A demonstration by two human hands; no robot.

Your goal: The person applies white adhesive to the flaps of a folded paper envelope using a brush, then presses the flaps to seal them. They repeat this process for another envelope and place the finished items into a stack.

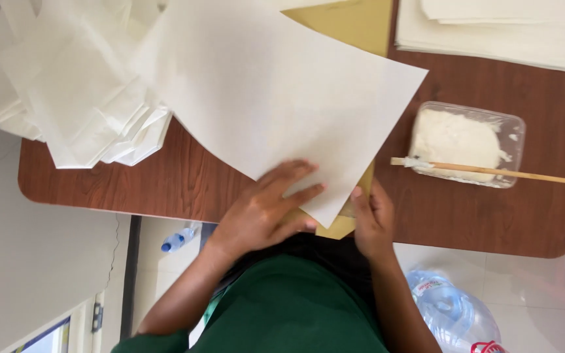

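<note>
A white sheet (pixel 276 98) is laid across the brown surface (pixel 492 222), over a gold sheet (pixel 354 23). Its near corner is pressed flat by the left hand (pixel 263 212), fingers (pixel 295 173) spread. The sheet's edge is touched by the right hand (pixel 371 222), fingers curled. White paste and a stick (pixel 492 171) are held in a clear tub (pixel 514 131).

Bright, even daylight; soft shadows, slight motion blur, washed-out white paper (pixel 276 91).
</note>
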